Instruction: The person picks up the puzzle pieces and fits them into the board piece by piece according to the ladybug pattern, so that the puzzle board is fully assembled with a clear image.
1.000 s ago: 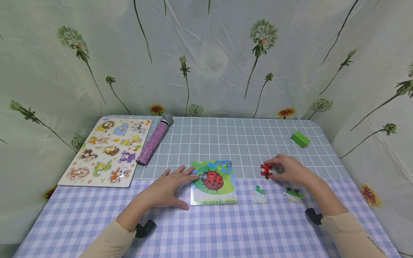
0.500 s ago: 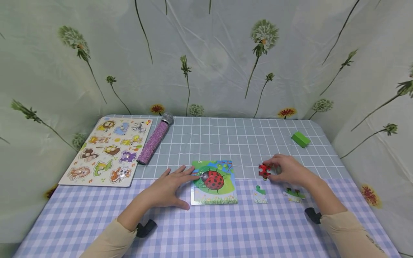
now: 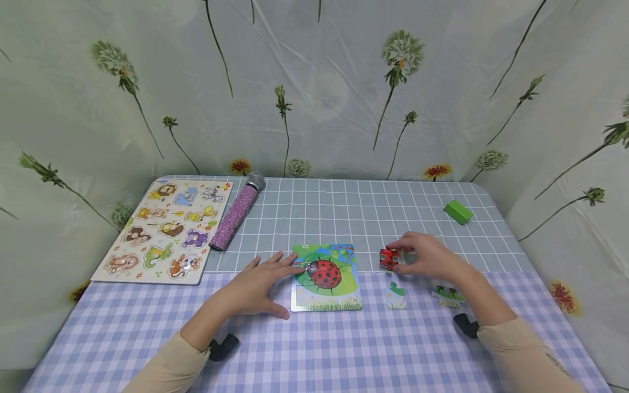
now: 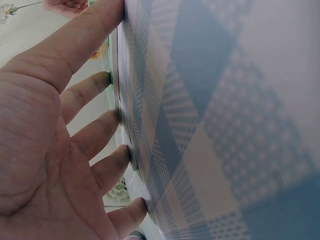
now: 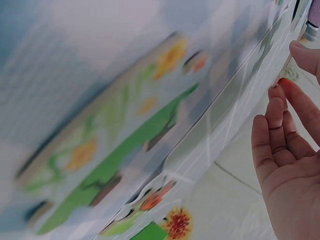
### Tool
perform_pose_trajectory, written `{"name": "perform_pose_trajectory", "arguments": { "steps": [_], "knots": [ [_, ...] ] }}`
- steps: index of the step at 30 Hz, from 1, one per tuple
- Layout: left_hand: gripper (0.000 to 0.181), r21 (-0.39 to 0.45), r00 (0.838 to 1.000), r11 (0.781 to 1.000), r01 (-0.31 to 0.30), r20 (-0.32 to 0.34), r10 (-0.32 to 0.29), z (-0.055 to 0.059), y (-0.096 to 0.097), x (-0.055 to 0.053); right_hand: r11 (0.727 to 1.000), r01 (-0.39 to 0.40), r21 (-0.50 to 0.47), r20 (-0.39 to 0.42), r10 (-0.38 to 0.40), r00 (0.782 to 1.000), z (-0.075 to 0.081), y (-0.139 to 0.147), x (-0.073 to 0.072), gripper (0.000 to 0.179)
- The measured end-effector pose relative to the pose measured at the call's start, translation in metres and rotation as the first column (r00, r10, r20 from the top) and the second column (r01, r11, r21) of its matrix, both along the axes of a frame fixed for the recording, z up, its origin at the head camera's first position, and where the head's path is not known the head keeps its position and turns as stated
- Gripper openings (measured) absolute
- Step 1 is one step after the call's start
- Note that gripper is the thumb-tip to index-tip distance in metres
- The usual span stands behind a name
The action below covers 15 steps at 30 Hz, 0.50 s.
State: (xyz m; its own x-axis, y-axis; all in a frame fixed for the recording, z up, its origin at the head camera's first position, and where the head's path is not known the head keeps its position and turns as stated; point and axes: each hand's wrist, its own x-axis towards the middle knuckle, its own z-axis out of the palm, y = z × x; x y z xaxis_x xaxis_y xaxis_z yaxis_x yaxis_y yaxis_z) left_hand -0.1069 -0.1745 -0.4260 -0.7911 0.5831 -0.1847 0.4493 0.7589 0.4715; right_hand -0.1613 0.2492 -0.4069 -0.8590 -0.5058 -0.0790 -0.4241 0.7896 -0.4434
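Observation:
In the head view my right hand [image 3: 426,256] holds a red, black-spotted puzzle piece [image 3: 388,259] by its right side, between thumb and fingers. My left hand [image 3: 255,286] lies with fingers spread at the left edge of a square ladybug puzzle [image 3: 329,299], its fingertips right at the border. The left wrist view shows these straight fingers [image 4: 95,130] along the edge. Just below the red piece lies a pale piece with a green knob [image 3: 396,299]. A green piece with flowers [image 3: 448,297] sits near the right wrist, large and blurred in the right wrist view.
A peg board with animal shapes [image 3: 142,275] stands at the left, a glittery pink microphone [image 3: 236,215] beside it. At the far right is a green block [image 3: 458,212]. The right wrist view shows another printed piece [image 5: 150,200] beyond the flowered one.
My right hand has moved left with the red puzzle piece, closer to the ladybug puzzle; the piece has turned slightly. My left hand has stayed in place.

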Motion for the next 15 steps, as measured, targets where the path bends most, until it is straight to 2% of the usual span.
{"name": "perform_pose_trajectory", "arguments": {
  "steps": [15],
  "knots": [
    [0.099, 0.001, 1.0, 1.0, 0.004, -0.014, -0.004, -0.001, -0.001, 0.0, 0.996, -0.078, -0.048, -0.007, 0.078, 0.997, -0.001, -0.032, -0.003, 0.046]
  ]
}}
